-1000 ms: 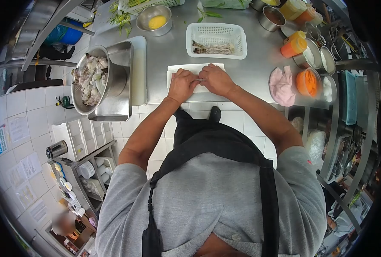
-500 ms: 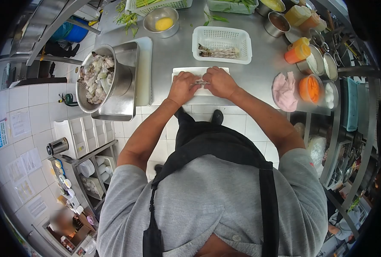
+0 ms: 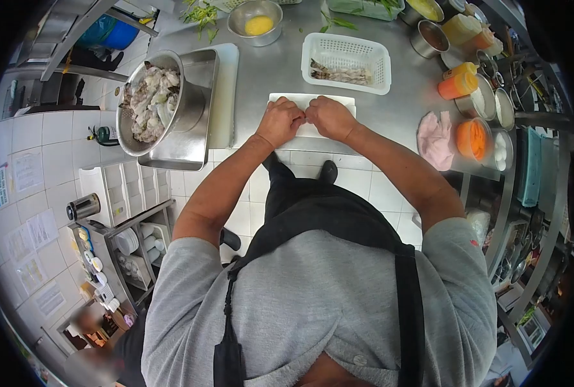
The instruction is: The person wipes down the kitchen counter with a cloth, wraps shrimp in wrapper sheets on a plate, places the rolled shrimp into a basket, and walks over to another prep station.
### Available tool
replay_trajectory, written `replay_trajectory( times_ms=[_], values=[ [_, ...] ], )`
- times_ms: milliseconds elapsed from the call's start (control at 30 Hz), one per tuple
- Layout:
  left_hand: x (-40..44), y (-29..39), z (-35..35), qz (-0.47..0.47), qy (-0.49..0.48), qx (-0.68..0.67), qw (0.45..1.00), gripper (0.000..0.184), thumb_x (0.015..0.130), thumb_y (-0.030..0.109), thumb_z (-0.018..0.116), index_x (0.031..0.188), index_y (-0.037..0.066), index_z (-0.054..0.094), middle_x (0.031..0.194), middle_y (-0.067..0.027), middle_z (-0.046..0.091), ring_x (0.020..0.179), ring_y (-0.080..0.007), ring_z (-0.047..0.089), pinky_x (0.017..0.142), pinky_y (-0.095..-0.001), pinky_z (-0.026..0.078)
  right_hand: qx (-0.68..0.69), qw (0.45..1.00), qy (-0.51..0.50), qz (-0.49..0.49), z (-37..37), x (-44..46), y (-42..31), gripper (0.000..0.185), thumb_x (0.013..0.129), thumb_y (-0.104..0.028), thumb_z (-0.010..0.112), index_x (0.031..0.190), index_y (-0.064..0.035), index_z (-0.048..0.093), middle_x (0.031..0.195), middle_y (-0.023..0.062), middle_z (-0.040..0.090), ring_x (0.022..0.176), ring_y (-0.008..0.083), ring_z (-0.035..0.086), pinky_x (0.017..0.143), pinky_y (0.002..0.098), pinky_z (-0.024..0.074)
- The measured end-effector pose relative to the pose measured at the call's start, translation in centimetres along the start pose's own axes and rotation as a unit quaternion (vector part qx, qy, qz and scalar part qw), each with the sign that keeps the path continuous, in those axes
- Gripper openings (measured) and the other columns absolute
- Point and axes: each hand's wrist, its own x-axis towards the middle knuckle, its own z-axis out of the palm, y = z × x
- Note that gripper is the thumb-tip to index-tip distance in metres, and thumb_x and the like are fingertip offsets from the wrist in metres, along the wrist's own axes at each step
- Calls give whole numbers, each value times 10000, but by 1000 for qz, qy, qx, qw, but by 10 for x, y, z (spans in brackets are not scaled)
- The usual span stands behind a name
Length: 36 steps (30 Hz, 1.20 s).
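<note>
A short row of raw shrimp (image 3: 345, 76) lies side by side in the white basket (image 3: 382, 64), covering only part of its floor. Well to the left of the basket, a tilted metal bowl (image 3: 178, 97) is heaped with more shrimp, loose and jumbled. Judging by that, the work looks to be at an early stage: a few laid straight, most left in the heap. On the near side of the basket, just apart from it, is a white board (image 3: 346, 101). Over it the left hand (image 3: 282, 122) and the right hand (image 3: 330, 118) meet, fingers curled in and tips together; whether they pinch anything cannot be told, as the fingers hide it.

Far left of the basket, on the tiled wall, a blue-and-white sign (image 3: 0, 187) reads "NOTICE"; the paper sheets (image 3: 42, 229) beside it are too small to read. Right of the basket, the orange bottle (image 3: 458, 85) shows no legible label.
</note>
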Motion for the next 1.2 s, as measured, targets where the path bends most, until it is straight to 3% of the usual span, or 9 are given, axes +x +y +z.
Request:
replay_trajectory(
  times_ms=[200,233,300,600,867,1000,1100,1167,1200],
  values=[
    [-7,4,-9,2,-16,35,999,107,873,180,831,978,160,834,1011,1,747,1099,-251,669,943,-472,484,-15,999,-16,-28,-6,-6,4,124,917,-183,766,993,-84,760,1041,109,702,1065,334,678,967,453,564],
    [-11,2,-11,0,24,37,999,98,879,184,827,976,168,834,1021,6,746,1099,-240,669,946,-462,469,-17,999,-14,-29,-7,-4,1,124,917,-183,766,993,-84,760,1041,109,702,1065,334,678,967,453,564],
    [-18,-3,-13,-4,59,37,998,90,884,188,823,973,175,834,1030,10,746,1100,-229,670,949,-452,455,31,994,101,-20,-2,-5,-11,138,911,-189,769,987,-76,750,1028,113,704,1053,334,677,963,461,561],
    [-20,-13,-9,-21,29,42,998,54,892,200,786,913,181,832,954,24,756,1053,-210,685,948,-449,419,-32,995,77,48,26,17,-36,121,919,-181,715,858,-91,766,964,96,710,1018,314,687,887,445,560],
    [-8,-8,-15,-33,-39,108,993,27,850,134,757,830,135,775,897,-49,754,988,-281,724,848,-508,490,-103,992,56,41,25,23,-51,121,892,-152,693,862,-87,791,956,93,735,1008,296,706,869,451,562],
    [-1,-3,-16,-48,-79,175,980,44,840,131,737,839,138,781,898,-69,752,1000,-293,729,858,-514,502,-162,985,31,49,27,27,-66,133,893,-159,690,880,-76,794,979,102,751,1021,298,706,881,462,557],
    [-1,3,-21,-74,-104,202,971,63,849,190,767,855,132,792,909,-77,761,1016,-307,723,878,-531,506,-168,985,30,35,26,18,-59,146,891,-167,691,917,-67,794,1008,106,748,1056,303,697,897,469,550],
    [-7,4,-24,-100,-83,113,985,158,835,266,831,919,133,820,990,-74,773,1095,-308,695,930,-537,494,-155,987,35,15,18,0,-43,163,890,-171,690,950,-59,793,1028,109,742,1079,306,691,905,473,545],
    [-11,7,-23,-103,-81,111,985,158,835,266,831,919,133,820,990,-74,773,1095,-308,695,930,-537,494,-146,986,59,48,7,-13,-32,171,897,-167,701,987,-48,785,1051,120,729,1089,320,681,920,475,547]
  ],
)
